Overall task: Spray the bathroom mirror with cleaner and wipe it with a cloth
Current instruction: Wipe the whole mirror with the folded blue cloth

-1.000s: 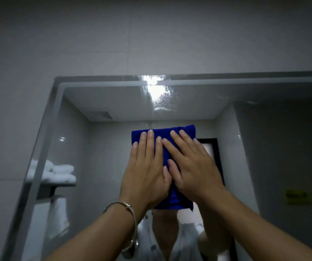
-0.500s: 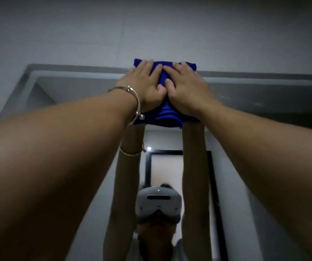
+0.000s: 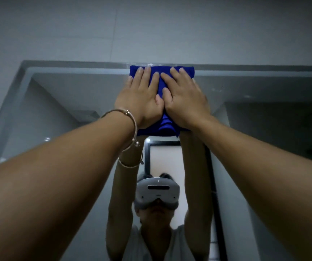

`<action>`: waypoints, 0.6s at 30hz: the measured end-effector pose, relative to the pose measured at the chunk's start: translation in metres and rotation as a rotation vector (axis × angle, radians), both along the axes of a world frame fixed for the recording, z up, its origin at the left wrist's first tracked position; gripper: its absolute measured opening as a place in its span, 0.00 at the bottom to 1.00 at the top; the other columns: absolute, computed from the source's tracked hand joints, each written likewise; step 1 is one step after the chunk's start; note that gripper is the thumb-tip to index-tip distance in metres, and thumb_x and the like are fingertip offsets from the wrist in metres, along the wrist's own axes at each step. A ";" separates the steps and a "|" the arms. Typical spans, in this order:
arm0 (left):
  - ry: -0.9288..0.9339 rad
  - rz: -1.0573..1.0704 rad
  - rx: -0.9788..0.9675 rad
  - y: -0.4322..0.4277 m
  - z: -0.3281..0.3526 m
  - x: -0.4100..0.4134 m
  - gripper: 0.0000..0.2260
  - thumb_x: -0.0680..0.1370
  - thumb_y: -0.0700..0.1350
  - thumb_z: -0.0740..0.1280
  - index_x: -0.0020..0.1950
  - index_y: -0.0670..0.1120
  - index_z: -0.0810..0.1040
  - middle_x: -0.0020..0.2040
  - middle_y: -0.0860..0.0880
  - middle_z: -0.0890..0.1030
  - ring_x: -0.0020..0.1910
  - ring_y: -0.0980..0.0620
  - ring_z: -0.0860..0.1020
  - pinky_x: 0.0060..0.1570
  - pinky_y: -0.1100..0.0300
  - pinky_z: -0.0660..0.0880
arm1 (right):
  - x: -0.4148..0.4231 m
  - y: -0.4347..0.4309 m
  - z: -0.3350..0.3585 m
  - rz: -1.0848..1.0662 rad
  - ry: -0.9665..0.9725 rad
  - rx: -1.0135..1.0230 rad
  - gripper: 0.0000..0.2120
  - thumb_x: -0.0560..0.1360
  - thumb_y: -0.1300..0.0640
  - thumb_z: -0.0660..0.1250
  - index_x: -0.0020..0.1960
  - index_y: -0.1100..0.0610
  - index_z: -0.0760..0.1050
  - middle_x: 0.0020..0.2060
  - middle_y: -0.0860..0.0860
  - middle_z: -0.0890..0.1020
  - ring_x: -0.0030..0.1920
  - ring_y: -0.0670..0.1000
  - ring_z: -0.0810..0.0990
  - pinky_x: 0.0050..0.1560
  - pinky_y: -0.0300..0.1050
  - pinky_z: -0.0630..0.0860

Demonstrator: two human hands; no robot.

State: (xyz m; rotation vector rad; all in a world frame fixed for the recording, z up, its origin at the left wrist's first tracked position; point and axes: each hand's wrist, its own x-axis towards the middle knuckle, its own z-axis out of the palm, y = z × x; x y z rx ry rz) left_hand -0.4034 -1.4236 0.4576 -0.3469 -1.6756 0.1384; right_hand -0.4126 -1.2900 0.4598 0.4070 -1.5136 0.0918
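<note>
- Pressing flat, our left fingers (image 3: 145, 75) lie straight and slightly spread on the blue cloth (image 3: 165, 123). Their tips are close to its top edge, and none is curled or pinching.
- Our right fingers (image 3: 180, 76) lie the same way, straight and fanned, over the cloth's right half.
- Our left hand (image 3: 140, 102) and right hand (image 3: 186, 102) sit side by side, palms down. The thumbs touch in the middle, and together the hands cover most of the cloth.
- The cloth is folded into a rough rectangle and held against the mirror (image 3: 66, 102) at the upper centre of the frame. Its top edge is just at the mirror's upper rim. A wrinkled strip of it shows between and below our wrists.
- A thin metal bangle (image 3: 130, 125) with a small bead hangs on our left wrist.
- Our two forearms run up from the lower corners of the frame to the centre.
- The mirror fills the middle and lower frame and has a bevelled border. Above it is a pale grey tiled wall (image 3: 151, 29) crossed by faint grout lines.
- In the glass we see raised arms, the reflected bangle (image 3: 130, 163), and a white headset (image 3: 157, 191) at lower centre. A small mark on the front of the headset is too small to read.
- Behind that reflection stands a bright panel in a dark frame (image 3: 146, 157).
</note>
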 end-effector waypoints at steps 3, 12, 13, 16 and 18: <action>-0.034 -0.001 -0.019 0.000 -0.013 0.003 0.27 0.80 0.50 0.47 0.76 0.43 0.45 0.77 0.43 0.45 0.76 0.46 0.43 0.73 0.50 0.43 | 0.002 0.002 -0.015 -0.004 -0.023 0.012 0.24 0.80 0.49 0.50 0.75 0.50 0.56 0.76 0.50 0.57 0.75 0.49 0.49 0.73 0.49 0.44; -0.038 0.023 -0.022 0.001 -0.006 0.006 0.31 0.75 0.54 0.45 0.76 0.42 0.48 0.77 0.41 0.47 0.76 0.46 0.45 0.73 0.50 0.45 | 0.005 0.015 -0.008 -0.003 -0.051 0.108 0.25 0.80 0.48 0.51 0.76 0.51 0.55 0.76 0.50 0.56 0.75 0.50 0.48 0.73 0.49 0.45; -0.043 0.035 -0.015 0.004 -0.002 0.007 0.33 0.73 0.55 0.44 0.76 0.42 0.48 0.77 0.40 0.47 0.76 0.45 0.45 0.73 0.50 0.45 | 0.005 0.018 -0.003 -0.002 -0.052 0.116 0.25 0.80 0.48 0.51 0.75 0.51 0.55 0.76 0.50 0.56 0.75 0.50 0.48 0.73 0.49 0.45; -0.042 0.044 -0.024 0.029 0.019 0.009 0.35 0.71 0.55 0.42 0.76 0.41 0.49 0.76 0.39 0.48 0.75 0.43 0.47 0.74 0.48 0.46 | 0.006 0.041 0.020 -0.015 -0.050 0.114 0.25 0.80 0.48 0.50 0.75 0.51 0.56 0.76 0.51 0.56 0.75 0.50 0.49 0.73 0.50 0.46; -0.022 0.017 -0.029 0.054 0.032 0.010 0.34 0.72 0.54 0.43 0.76 0.40 0.50 0.76 0.39 0.49 0.75 0.42 0.48 0.73 0.47 0.47 | 0.008 0.063 0.033 -0.031 -0.045 0.090 0.24 0.80 0.48 0.50 0.75 0.51 0.56 0.76 0.51 0.57 0.75 0.51 0.50 0.73 0.51 0.47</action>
